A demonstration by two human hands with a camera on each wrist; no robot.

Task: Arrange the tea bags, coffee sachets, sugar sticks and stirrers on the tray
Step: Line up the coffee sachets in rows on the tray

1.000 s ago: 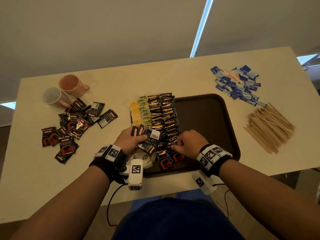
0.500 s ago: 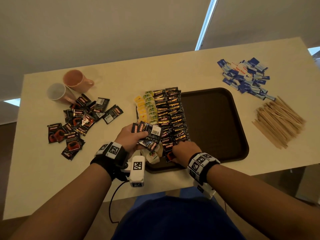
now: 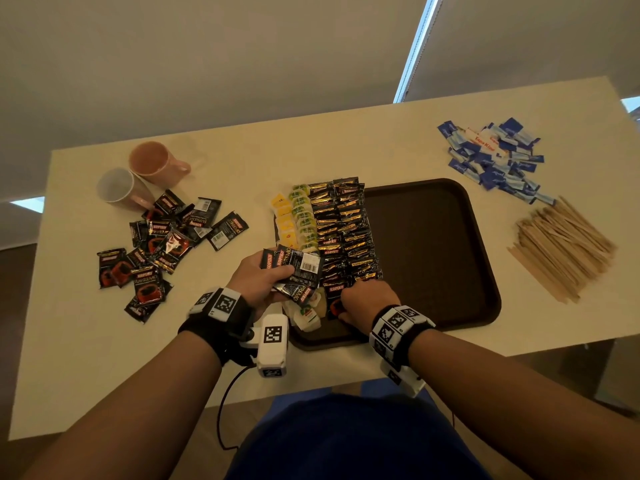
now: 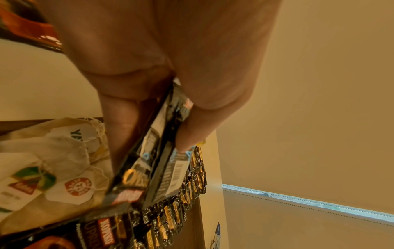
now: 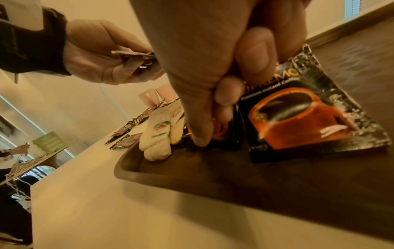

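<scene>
On tray, left hand grips sachets; right hand prob. pinches half-hidden sachet.

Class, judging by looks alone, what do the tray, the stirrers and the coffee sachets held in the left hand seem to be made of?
Tray: probably plastic; dark brown, matte, moulded rim.
Stirrers: likely wood; pale tan, flat sticks.
Coffee sachets in the left hand: apparently foil-lined plastic film; glossy print, serrated edges.

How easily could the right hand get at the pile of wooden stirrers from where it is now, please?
Probably yes: the right hand is busy placing a sachet, but bare tray and table lie between it and the stirrers.
</scene>
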